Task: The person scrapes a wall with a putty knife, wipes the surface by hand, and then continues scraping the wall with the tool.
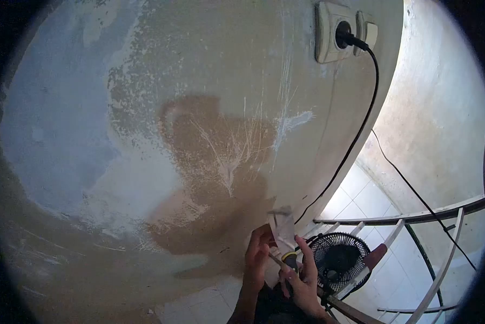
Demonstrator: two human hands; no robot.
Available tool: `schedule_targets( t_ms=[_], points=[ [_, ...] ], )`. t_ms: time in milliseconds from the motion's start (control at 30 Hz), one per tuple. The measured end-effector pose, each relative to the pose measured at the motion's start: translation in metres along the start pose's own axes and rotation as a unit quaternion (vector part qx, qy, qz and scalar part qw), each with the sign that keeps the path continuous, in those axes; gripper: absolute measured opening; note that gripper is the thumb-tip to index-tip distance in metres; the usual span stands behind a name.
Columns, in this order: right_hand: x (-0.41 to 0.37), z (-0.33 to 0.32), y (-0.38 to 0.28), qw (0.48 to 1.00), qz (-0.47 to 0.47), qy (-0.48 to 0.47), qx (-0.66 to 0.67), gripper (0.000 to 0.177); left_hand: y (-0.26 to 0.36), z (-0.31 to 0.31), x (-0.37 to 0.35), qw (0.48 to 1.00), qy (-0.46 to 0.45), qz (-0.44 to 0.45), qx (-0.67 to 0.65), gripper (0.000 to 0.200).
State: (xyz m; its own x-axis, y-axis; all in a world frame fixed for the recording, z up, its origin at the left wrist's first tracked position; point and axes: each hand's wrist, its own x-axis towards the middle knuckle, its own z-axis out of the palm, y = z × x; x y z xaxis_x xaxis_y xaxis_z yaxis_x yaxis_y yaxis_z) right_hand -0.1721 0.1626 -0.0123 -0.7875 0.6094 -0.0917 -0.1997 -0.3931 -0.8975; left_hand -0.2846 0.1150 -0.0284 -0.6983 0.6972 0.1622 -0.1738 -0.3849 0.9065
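Note:
Low in the head view, my right hand (305, 283) is closed round the dark, yellow-banded handle of a putty knife (282, 229). Its wide blade points up and is smeared with pale filler. My left hand (257, 256) is beside the blade, fingers curled. A thin, flat strip (275, 260) runs between the two hands; its kind is not clear, and the left fingers partly hide it. In front of both hands is a wall (226, 146) with a damp-looking brown patch, scratch marks and whitish filled areas.
At upper right, a black plug (344, 35) sits in a wall socket, with a light switch (371, 35) beside it. Its cable (370, 113) hangs down along the wall's corner. A black fan (339, 262) and a metal ladder (439, 264) stand over the tiled floor (356, 186).

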Motion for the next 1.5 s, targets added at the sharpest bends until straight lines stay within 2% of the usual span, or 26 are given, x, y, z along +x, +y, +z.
schedule_targets(
  t_ms=[33,100,133,200,233,300,400,533,600,633,700,733,833,967,1067,1167,1233,1367,1433,1467,1500],
  points=[
    [-0.001,0.001,-0.001,1.000,0.005,0.001,0.005,0.063,0.004,0.004,0.001,1.000,0.002,-0.005,0.004,0.051],
    [-0.004,0.003,-0.003,1.000,0.019,-0.013,0.005,0.061,0.012,0.016,0.004,0.987,-0.019,-0.052,-0.152,0.066],
    [-0.004,0.003,-0.004,0.999,0.035,-0.003,0.018,0.061,0.015,0.017,0.008,0.987,-0.011,-0.071,-0.144,0.066],
    [-0.006,0.001,-0.006,0.993,0.070,-0.069,0.063,0.062,0.016,0.018,0.009,0.958,-0.106,-0.108,-0.242,0.068],
    [-0.009,0.003,-0.003,0.993,0.074,-0.064,0.066,0.062,0.013,0.016,0.009,0.958,-0.104,-0.115,-0.243,0.068],
    [-0.011,0.011,-0.002,0.994,0.060,-0.065,0.058,0.060,0.013,0.011,0.011,0.932,-0.183,-0.106,-0.295,0.068],
    [-0.008,0.026,-0.004,0.994,0.026,-0.043,0.096,0.055,0.022,0.008,0.015,0.910,-0.196,-0.105,-0.350,0.066],
    [-0.002,0.042,-0.005,0.994,0.029,-0.045,0.095,0.054,0.043,0.011,0.021,0.910,-0.166,-0.147,-0.350,0.060],
    [0.005,0.058,-0.004,0.997,0.006,0.000,0.078,0.041,0.048,0.004,0.023,0.907,0.078,-0.241,-0.336,0.057],
    [0.007,0.062,0.000,0.996,-0.001,0.004,0.084,0.041,0.047,-0.003,0.025,0.909,0.072,-0.244,-0.329,0.057],
    [0.010,0.072,0.012,0.984,0.048,-0.011,0.173,0.022,0.046,-0.019,0.033,0.943,-0.063,-0.189,-0.267,0.059],
    [0.011,0.080,0.012,0.979,0.066,0.018,0.189,0.014,0.058,-0.014,0.036,0.955,-0.054,-0.207,-0.206,0.061],
    [0.013,0.092,0.033,0.968,0.050,0.038,0.242,0.013,0.054,-0.029,0.037,0.937,-0.063,-0.247,-0.239,0.060],
    [0.015,0.104,0.045,0.965,0.017,0.067,0.253,0.013,0.058,-0.039,0.042,0.928,-0.101,-0.276,-0.227,0.060],
    [0.015,0.112,0.057,0.965,-0.008,0.057,0.255,0.013,0.061,-0.047,0.049,0.920,-0.130,-0.313,-0.198,0.065],
    [0.014,0.119,0.059,0.962,0.011,0.099,0.254,0.014,0.059,-0.051,0.048,0.910,-0.136,-0.326,-0.215,0.065],
    [0.018,0.120,0.055,0.980,-0.023,0.105,0.166,0.020,0.058,-0.050,0.049,0.912,-0.137,-0.323,-0.212,0.065],
    [0.020,0.119,0.049,0.978,-0.046,0.126,0.157,0.020,0.061,-0.044,0.052,0.911,-0.134,-0.326,-0.213,0.064],
    [0.016,0.123,0.029,0.963,0.028,0.117,0.242,0.020,0.058,-0.048,0.048,0.907,-0.133,-0.328,-0.230,0.063],
    [0.019,0.125,0.034,0.962,0.028,0.121,0.243,0.020,0.058,-0.049,0.047,0.905,-0.135,-0.332,-0.231,0.063],
    [0.021,0.127,0.042,0.964,-0.034,0.136,0.228,0.014,0.057,-0.050,0.047,0.906,-0.131,-0.325,-0.236,0.062]
  ],
)
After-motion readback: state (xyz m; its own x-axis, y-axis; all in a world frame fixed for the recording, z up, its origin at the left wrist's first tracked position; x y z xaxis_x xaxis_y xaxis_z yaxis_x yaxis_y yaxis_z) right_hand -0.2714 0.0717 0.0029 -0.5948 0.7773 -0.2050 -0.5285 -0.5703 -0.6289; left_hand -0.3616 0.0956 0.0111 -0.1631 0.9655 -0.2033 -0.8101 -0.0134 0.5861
